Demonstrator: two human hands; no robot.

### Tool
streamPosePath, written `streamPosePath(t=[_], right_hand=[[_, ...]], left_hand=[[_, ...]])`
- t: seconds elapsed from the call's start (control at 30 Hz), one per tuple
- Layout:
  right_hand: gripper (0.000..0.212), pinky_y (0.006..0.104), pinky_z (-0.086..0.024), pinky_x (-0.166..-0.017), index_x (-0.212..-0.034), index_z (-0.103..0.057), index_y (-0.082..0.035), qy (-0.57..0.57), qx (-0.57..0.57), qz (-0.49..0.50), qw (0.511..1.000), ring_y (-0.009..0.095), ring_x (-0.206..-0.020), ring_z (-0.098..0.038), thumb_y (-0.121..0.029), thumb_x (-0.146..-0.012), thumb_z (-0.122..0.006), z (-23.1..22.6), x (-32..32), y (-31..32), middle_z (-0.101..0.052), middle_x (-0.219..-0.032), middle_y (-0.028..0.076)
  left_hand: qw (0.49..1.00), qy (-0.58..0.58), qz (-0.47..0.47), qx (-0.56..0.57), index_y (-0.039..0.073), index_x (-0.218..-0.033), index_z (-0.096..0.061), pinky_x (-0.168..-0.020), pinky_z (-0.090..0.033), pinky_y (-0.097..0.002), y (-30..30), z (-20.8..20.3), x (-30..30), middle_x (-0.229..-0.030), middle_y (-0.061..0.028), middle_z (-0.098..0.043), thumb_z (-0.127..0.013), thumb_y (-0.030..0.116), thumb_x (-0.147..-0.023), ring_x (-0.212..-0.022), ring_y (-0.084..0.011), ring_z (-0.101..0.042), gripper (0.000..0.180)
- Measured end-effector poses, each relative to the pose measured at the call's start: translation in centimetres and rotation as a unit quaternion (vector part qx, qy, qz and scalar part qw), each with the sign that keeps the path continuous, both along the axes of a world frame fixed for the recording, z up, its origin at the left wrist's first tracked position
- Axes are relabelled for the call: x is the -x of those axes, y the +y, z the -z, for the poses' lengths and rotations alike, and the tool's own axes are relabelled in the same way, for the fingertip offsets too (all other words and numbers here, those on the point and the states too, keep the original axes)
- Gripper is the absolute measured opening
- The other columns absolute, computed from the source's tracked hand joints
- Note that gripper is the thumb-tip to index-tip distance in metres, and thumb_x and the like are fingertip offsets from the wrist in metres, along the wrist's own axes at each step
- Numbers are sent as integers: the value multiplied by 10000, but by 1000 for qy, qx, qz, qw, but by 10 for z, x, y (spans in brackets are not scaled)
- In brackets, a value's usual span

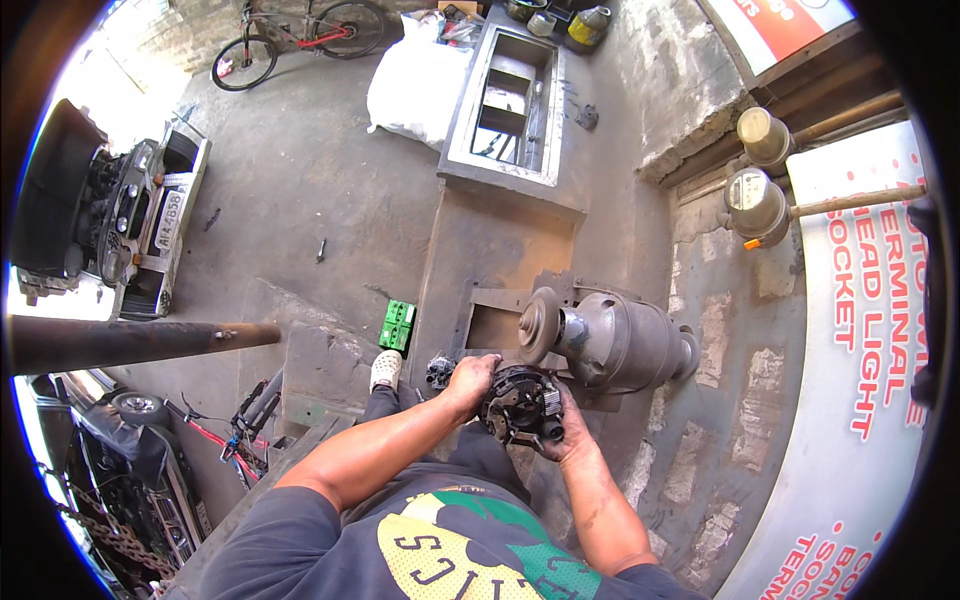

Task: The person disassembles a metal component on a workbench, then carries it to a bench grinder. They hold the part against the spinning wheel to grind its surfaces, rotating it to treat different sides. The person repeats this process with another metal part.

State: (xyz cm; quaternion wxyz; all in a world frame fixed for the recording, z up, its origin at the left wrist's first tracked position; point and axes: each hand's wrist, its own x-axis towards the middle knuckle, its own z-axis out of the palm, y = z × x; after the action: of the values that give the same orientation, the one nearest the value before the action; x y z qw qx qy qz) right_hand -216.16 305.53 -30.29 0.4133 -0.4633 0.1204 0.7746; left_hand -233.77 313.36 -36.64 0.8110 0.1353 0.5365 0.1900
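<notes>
Dark metal part (pixel 514 404) held in front of shirt (pixel 340 535), near wheeled grey motor (pixel 625 342); gripped from opposite sides by left hand (pixel 473 384) and right hand (pixel 573 428), presumably so weight is shared and tipping prevented.

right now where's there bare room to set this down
Bare: the brown bench top between the pale-rimmed box and the grey motor; the floor between the car and white sack. Crowded: beside the motor, where the left hand and right hand hold the black part.
</notes>
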Motion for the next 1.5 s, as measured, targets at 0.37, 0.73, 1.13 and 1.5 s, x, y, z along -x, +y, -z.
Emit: streamPosePath(t=[0.37,0.73,1.13,1.5], right_hand=[[466,461,-601,-1014,-1320,-707,-85,1,-27,48,998,261,-1134,-734,-411,-1066,-491,-14,3,-5,-765,-1259,96],[544,459,-592,-1029,-1383,-665,-88,-23,-16,-46,999,252,-1148,-730,-512,-1049,-598,5,-19,-4,-748,-1303,100],[635,534,-535,-1096,-1453,-633,-138,1,-18,8,1000,292,-1263,-672,-607,-1027,-594,15,-16,-33,-710,-1388,95],[454,453,-570,-1067,-1378,-668,-90,29,-41,29,998,247,-1193,-706,-419,-1094,-537,5,-1,-4,-739,-1320,89]], left_hand=[[992,5,72,-105,-27,-978,-742,-725,-570,-417,0,30,-18,-881,-147,-748,-517,232,-1056,-744,-252,-711,352],[992,58,44,-98,-25,-1059,-743,-809,-551,-416,-11,-1,4,-962,-145,-737,-544,327,-1064,-855,-253,-696,405],[998,-57,-38,9,-21,-1010,-738,-739,-563,-396,-16,5,-5,-903,-129,-752,-563,316,-1051,-743,-238,-695,382],[998,-24,-33,51,-33,-1100,-719,-780,-581,-416,0,-10,-1,-959,-159,-753,-537,312,-1059,-804,-256,-711,393]])
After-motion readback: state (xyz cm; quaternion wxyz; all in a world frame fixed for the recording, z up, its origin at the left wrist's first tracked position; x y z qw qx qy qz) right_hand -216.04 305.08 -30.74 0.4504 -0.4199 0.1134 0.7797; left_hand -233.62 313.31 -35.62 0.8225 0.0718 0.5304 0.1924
